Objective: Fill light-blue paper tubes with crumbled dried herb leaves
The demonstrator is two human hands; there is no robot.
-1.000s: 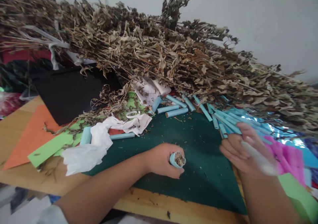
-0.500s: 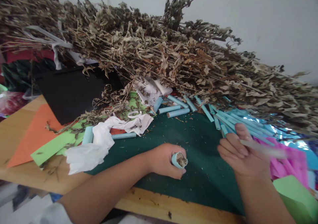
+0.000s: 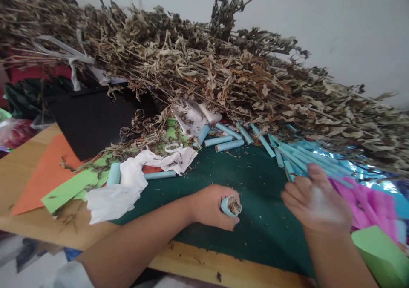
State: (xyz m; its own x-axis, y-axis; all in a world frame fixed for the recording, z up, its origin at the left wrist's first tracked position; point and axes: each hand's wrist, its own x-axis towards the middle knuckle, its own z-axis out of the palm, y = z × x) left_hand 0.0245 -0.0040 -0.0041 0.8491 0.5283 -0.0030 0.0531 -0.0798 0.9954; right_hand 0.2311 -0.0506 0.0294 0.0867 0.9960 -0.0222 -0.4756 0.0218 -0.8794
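Observation:
My left hand [image 3: 211, 205] is wrapped round a light blue paper tube [image 3: 226, 207]. The tube's near end faces me, packed with crumbled dried leaves. My right hand [image 3: 315, 200] is raised over the right side of a dark green mat [image 3: 255, 237], fingers curled round a whitish stick [image 3: 321, 205] that is smeared by motion. Past the hands, several thin blue paper tubes [image 3: 229, 144] lie along the mat's far side. A crumpled white tissue [image 3: 129, 181] rests to the left of my left hand.
A large heap of dried leafy stems [image 3: 191, 62] spans the back against the wall. To the left are a black panel [image 3: 96, 122], orange paper [image 3: 44, 177] and green paper strips [image 3: 68, 190]. Pink paper [image 3: 380, 207] and a green sheet [image 3: 380, 249] sit at the right.
The whitish stick in my right hand has swung from pointing right to a foreshortened blur over the palm. That hand has shifted slightly; my left hand and the tube stay put.

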